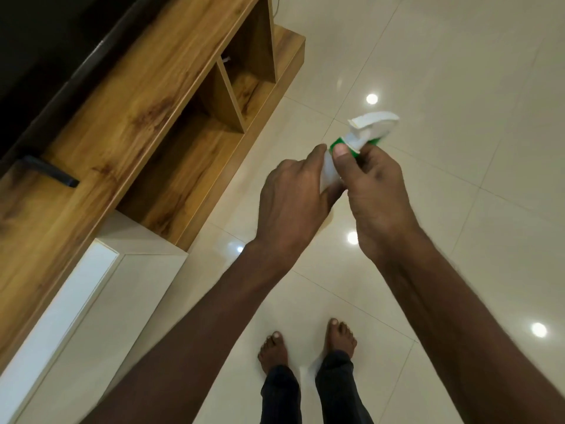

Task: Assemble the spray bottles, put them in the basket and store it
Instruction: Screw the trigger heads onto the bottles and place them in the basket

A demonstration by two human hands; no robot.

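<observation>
I hold one spray bottle in front of me, above the tiled floor. My left hand grips the white bottle body, which is mostly hidden behind the fingers. My right hand pinches the green collar just under the white trigger spray head, thumb on the collar. The spray head sits on top of the bottle and points up and to the right. No basket is in view.
A low wooden cabinet with open shelf compartments runs along the left, with a white block in front of it and a dark object on its top. My bare feet stand on glossy cream tiles.
</observation>
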